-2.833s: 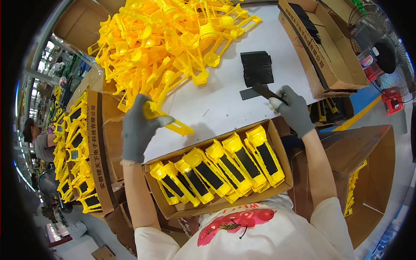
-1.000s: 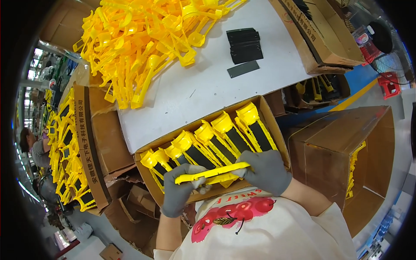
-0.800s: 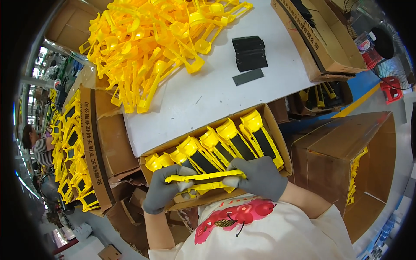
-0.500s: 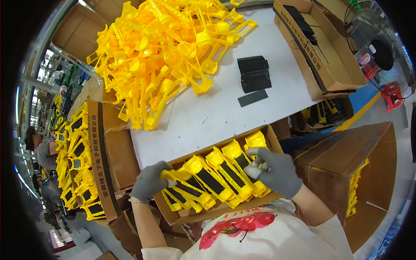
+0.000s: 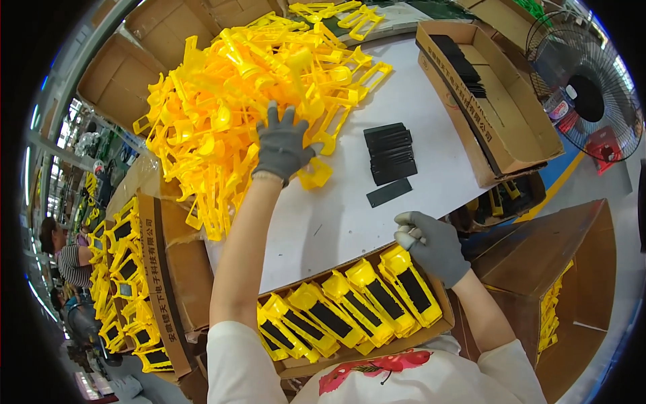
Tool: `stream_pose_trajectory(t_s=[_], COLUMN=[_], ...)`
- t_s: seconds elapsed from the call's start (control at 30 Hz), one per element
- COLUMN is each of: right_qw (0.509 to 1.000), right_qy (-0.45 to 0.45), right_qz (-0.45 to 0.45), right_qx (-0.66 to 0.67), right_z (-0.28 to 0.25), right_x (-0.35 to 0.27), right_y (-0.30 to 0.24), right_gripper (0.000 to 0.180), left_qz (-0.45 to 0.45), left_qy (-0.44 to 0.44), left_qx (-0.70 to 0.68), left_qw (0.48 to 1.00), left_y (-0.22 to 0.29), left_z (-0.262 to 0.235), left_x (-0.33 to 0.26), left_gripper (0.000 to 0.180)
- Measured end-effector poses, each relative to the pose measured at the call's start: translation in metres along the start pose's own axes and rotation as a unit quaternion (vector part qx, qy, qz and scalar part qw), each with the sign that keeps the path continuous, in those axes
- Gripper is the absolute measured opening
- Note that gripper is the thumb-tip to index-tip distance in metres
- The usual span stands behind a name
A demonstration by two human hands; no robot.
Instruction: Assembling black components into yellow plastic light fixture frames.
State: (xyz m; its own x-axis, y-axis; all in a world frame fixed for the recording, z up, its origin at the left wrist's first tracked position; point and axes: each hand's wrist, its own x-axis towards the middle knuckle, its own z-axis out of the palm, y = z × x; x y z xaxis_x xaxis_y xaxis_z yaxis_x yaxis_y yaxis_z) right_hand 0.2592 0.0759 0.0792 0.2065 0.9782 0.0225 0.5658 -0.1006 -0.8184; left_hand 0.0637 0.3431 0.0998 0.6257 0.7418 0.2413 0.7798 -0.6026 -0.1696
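Observation:
My left hand [image 5: 282, 143], in a grey glove, reaches over the near right side of a heap of yellow plastic frames [image 5: 222, 101]. Its fingers are spread, and it grips nothing. My right hand [image 5: 434, 248], gloved in grey with pale fingertips, hovers by the right end of a cardboard box [image 5: 441, 328]. Its fingers are curled in and show nothing between them. Inside that box several yellow frames with black strips [image 5: 410, 286] lean side by side in a row. Between the heap and my right hand lies a stack of black strips [image 5: 390, 153], with one loose strip [image 5: 389, 192] before it.
At the back right of the white table [image 5: 306, 229] stands an open carton [image 5: 518, 138] holding black strips. A fan [image 5: 585, 97] is beyond it. Another carton [image 5: 163, 283] with filled yellow frames stands left; a large carton [image 5: 531, 252] opens at right. A person [image 5: 70, 262] is far left.
My left hand has left the boxed frames and moved up to the heap, its fingers spreading. My right hand has let go of the rightmost frame and lifted away. The view has shifted slightly.

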Motion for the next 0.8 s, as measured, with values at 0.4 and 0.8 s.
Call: stream_pose_trajectory(t_s=[0.4, 0.8], right_qw=[0.997, 0.973], right_qy=[0.056, 0.061], right_qz=[-0.025, -0.077], right_qx=[-0.036, -0.208], right_z=[-0.013, -0.023], right_x=[0.057, 0.079], right_y=[0.048, 0.060], right_gripper=[0.028, 0.019], left_qz=[0.084, 0.026], left_qy=[-0.085, 0.065], left_qx=[-0.156, -0.302], left_qw=[0.981, 0.951], left_y=[-0.018, 0.050], left_z=[-0.012, -0.064], left_x=[-0.159, -0.061], left_gripper=[0.045, 0.029])
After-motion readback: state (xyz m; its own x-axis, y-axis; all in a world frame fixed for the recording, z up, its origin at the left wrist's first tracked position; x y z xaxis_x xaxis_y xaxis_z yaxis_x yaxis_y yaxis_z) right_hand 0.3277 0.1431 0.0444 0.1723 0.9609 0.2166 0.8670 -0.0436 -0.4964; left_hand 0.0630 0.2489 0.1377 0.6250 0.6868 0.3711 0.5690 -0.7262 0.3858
